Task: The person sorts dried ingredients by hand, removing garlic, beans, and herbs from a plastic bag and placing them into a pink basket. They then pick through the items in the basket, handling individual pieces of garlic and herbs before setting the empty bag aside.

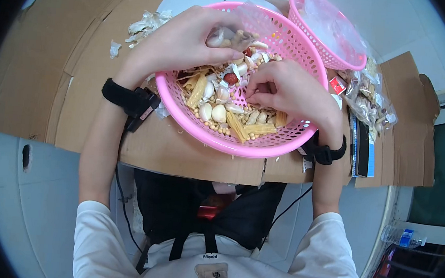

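A pink perforated plastic basket (242,151) holds a mix of dried foods. In it lie garlic cloves (219,113), ridged yellow sticks (237,126), peanuts in the shell (254,117), a red date (231,78) and many small round beans (217,128). Over the far left of the basket, my left hand (186,38) is closed around a clear plastic bag (250,15) with pale pieces inside. My right hand (295,92) reaches into the basket's right side, thumb and fingers pinched together among the food. Whatever lies between those fingertips is hidden.
Behind on the right stands a second pink basket (364,66) with clear plastic bags in it. Filled plastic bags (371,99) lie to the right. Papery peelings (149,24) are scattered at the left. Cardboard (92,112) covers the table and rises at both sides.
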{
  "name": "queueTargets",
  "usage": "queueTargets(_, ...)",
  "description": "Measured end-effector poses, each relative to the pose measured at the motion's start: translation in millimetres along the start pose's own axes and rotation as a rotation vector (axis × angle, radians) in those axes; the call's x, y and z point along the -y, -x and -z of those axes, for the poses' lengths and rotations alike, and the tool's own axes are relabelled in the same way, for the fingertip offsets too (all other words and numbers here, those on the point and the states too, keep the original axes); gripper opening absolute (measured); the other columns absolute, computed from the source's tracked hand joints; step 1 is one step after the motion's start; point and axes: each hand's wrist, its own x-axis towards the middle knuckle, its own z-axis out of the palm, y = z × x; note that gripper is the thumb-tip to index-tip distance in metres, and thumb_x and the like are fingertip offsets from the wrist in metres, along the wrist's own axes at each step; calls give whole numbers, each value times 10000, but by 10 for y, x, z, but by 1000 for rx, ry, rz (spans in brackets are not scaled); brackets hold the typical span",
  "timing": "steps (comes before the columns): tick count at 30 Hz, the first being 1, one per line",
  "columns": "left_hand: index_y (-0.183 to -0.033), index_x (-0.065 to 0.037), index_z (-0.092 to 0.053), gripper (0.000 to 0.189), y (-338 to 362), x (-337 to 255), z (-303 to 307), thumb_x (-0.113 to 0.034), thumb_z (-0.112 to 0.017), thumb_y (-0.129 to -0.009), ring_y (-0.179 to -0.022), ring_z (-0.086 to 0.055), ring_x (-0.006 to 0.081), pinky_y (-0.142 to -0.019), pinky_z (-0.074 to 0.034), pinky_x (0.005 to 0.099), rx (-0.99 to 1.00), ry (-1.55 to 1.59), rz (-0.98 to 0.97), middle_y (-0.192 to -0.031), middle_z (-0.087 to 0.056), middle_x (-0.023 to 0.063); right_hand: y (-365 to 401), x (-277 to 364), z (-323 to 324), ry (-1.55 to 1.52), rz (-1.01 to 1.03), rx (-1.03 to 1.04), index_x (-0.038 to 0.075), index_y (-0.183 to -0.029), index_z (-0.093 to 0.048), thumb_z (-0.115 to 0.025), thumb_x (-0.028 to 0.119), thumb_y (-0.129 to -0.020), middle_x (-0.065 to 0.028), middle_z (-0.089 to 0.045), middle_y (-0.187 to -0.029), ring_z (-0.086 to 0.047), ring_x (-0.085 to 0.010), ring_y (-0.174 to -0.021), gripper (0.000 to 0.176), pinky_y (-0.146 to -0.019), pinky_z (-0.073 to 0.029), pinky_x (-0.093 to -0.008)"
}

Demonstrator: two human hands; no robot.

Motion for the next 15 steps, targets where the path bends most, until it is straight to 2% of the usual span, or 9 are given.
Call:
queueTargets(2,-1213,-5,-703,465,10,-7,-11,-284,-850,-872,-711,-501,141,-628,-419,324,19,-14,40,-908,-657,74,9,5,-1,23,-34,34,26,-984,-793,-821,109,-830,-134,-755,-942,-730,-289,-874,178,-811,-572,-393)
queueTargets(8,-1216,-18,-706,449,6,31,-25,-280,-837,-875,-727,-513,148,-648,-426,325,-33,30,-70,-921,-667,71,1,-17,-5,30,5,27,28,-982,-787,-815,132,-834,-135,-750,-930,-725,-292,-872,183,-817,-570,-390)
queueTargets(10,-1218,-23,-705,431,2,19,-11,-257,-830,-878,-728,-515,146,-644,-424,320,12,11,8,-940,-674,72,6,-52,-42,4,100,-61,25,-923,-775,-776,146,-858,-163,-746,-839,-725,-341,-809,138,-779,-560,-441)
queueTargets(13,-1222,-22,-702,429,1,-30,20,-248,-827,-879,-731,-522,145,-642,-423,313,56,-12,89,-954,-683,75,-2,-41,-31,33,62,-43,22,-918,-766,-768,137,-860,-170,-745,-840,-726,-343,-809,129,-782,-561,-442)
queueTargets(15,-1224,-22,-702,430,6,12,-11,-252,-824,-882,-731,-525,143,-641,-425,310,25,8,34,-966,-693,76,1,-19,-16,10,53,-46,16,-912,-761,-759,134,-866,-172,-743,-833,-724,-344,-806,126,-781,-559,-445)
